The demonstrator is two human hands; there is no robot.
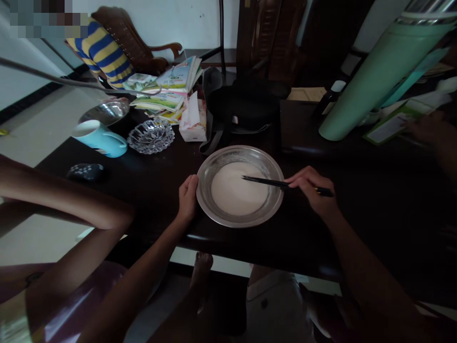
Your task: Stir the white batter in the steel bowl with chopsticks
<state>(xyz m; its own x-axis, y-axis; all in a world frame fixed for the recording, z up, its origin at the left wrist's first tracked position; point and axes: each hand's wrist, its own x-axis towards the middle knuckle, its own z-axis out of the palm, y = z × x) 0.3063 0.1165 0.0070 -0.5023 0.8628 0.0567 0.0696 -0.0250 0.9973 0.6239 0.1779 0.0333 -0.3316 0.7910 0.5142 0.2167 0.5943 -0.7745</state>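
A round metal bowl [243, 222] sits near the front edge of the dark table, holding a pale, creamy batter-like liquid [235, 193]. My left hand [188, 193] grips the bowl's left rim, its fingers closed against the side. In my right hand [314, 188] is a pair of dark chopsticks [266, 181], held from the right side of the bowl. Their tips reach over the middle of the liquid and seem to touch its surface. The chopsticks' back ends stick out past my right palm.
Behind the bowl lie a black bag [243, 107], a tissue pack [193, 119] and stacked booklets [174, 83]. At left are a glass dish [151, 136], blue mug [102, 138] and dark mouse [85, 172]. A green flask [378, 78] stands right. Another person's arm [64, 193] bends at left; another hand [428, 128] shows right.
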